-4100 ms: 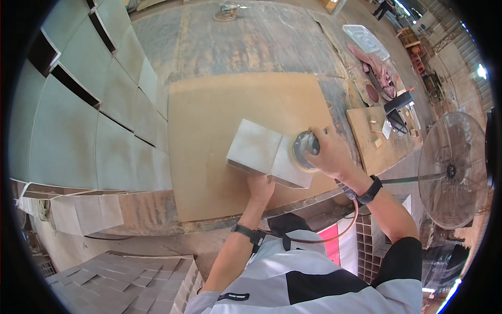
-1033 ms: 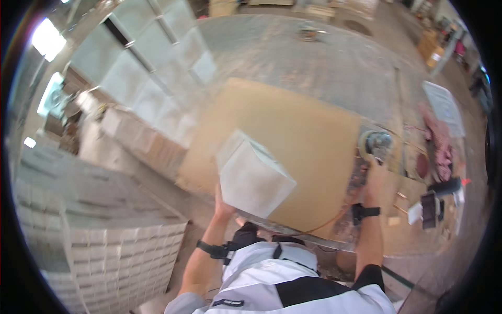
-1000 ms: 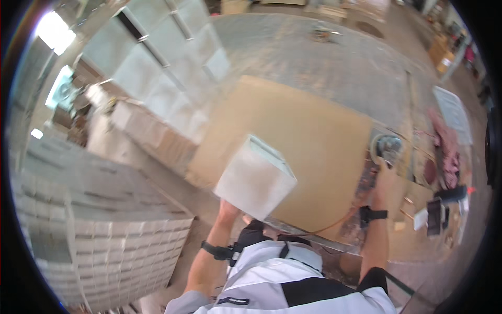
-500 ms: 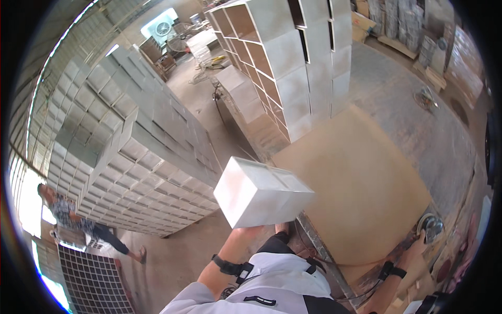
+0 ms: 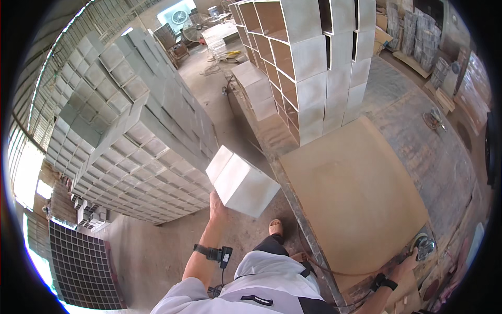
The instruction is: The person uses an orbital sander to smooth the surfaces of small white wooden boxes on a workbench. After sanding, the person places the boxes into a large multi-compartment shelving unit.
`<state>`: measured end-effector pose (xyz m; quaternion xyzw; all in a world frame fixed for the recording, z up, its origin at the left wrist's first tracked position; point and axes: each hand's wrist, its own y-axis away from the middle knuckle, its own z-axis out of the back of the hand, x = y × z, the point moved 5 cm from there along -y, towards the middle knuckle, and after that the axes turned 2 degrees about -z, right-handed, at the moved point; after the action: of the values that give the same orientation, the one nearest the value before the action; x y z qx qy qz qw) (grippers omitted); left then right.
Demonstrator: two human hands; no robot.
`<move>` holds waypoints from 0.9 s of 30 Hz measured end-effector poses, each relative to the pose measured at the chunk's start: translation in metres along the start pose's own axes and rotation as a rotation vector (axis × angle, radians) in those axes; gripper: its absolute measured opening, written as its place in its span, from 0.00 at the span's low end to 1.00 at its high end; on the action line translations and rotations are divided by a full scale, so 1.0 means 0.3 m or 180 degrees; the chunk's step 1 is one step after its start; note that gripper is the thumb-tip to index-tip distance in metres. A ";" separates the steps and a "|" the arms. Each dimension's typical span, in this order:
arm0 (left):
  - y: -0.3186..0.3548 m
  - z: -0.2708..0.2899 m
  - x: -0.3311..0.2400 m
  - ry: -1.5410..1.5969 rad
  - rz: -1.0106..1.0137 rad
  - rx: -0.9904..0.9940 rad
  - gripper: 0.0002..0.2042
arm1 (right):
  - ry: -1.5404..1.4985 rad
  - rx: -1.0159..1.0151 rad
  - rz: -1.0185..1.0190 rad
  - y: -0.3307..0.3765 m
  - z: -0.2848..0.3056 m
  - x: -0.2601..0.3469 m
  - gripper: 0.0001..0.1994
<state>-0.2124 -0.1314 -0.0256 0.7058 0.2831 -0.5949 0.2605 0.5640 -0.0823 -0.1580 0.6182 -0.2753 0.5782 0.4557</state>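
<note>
Here, left hand (image 5: 217, 204) holds white box (image 5: 244, 184) aloft; right hand (image 5: 410, 260) touches sander (image 5: 426, 246).

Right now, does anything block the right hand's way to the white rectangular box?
Nothing visible does: the flat, tan, rectangular board lies low between the right hand and the box in the left hand.

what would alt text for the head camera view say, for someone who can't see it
A person's left hand holds up a pale box between a tall stack of pale boxes and a workbench, where the right hand touches a round tool near a large tan board.
</note>
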 end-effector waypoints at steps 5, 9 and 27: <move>-0.112 -0.074 -0.048 -0.0951 0.0247 -0.0159 0.12 | 0.0155 -0.0142 0.0061 0.013 0.024 0.007 0.12; -0.279 -0.098 0.054 -0.1412 -0.0455 0.0368 0.14 | -0.0017 0.0031 -0.0166 0.084 0.005 0.034 0.11; -0.900 -0.460 0.389 -0.1834 -0.0689 0.0971 0.04 | 0.0141 -0.0142 0.0626 0.732 -0.130 0.164 0.19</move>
<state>-0.2933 0.1663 -0.1276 0.5054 0.1789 -0.8295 0.1566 0.3641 -0.1338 -0.0600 0.5649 -0.3374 0.6275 0.4164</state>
